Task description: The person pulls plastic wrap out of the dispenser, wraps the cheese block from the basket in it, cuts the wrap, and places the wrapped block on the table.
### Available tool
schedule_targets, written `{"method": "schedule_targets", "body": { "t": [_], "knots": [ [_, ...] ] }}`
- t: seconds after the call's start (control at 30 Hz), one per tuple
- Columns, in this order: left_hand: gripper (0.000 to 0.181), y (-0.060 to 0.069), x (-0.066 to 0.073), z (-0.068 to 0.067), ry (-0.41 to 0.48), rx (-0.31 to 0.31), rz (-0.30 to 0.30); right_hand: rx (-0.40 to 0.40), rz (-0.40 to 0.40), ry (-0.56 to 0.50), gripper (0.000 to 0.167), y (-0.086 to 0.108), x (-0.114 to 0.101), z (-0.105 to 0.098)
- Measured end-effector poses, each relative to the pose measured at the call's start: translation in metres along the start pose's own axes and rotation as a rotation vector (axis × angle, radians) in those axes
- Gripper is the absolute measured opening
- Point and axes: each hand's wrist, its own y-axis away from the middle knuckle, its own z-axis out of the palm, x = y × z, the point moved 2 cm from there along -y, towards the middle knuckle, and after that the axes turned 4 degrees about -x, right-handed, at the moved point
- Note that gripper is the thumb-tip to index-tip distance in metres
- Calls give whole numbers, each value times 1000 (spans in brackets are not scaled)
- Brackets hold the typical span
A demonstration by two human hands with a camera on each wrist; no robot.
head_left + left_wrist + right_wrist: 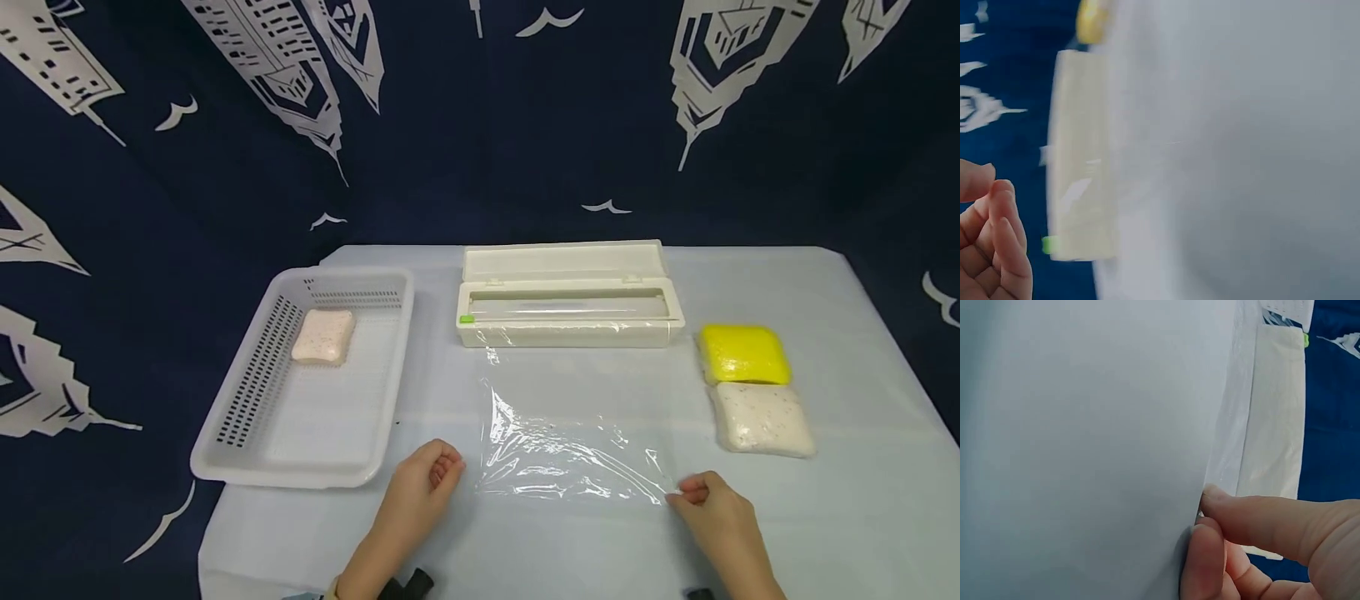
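Note:
A sheet of clear plastic wrap lies pulled out over the table from a cream dispenser box, whose lid stands up with the roll showing inside. My right hand pinches the sheet's near right corner between thumb and fingers. Beside the sheet's left edge, my left hand has loosely curled fingers, the thumb close to the index finger; I see nothing held there. Right of the sheet, a yellow wrapped block lies just behind a speckled white wrapped block.
A white plastic basket stands on the left of the table with a pale speckled block inside. A dark blue patterned cloth hangs behind the pale table covering. The left wrist view is blurred.

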Motion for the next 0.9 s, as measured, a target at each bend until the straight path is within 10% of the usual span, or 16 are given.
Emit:
{"method": "schedule_targets", "body": {
  "t": [0.23,0.5,0.67,0.9],
  "knots": [
    [6,-30,18,-67,118,284,40,-25,53,12,30,0,15,-3],
    [24,-84,-6,-154,131,536,-141,-33,55,45,32,-4,21,-2],
    [42,-117,-47,-179,181,565,-276,-9,91,41,30,-8,14,2],
    [67,-144,-118,-173,172,415,-563,5,109,36,27,-15,2,10]
  ]
}}
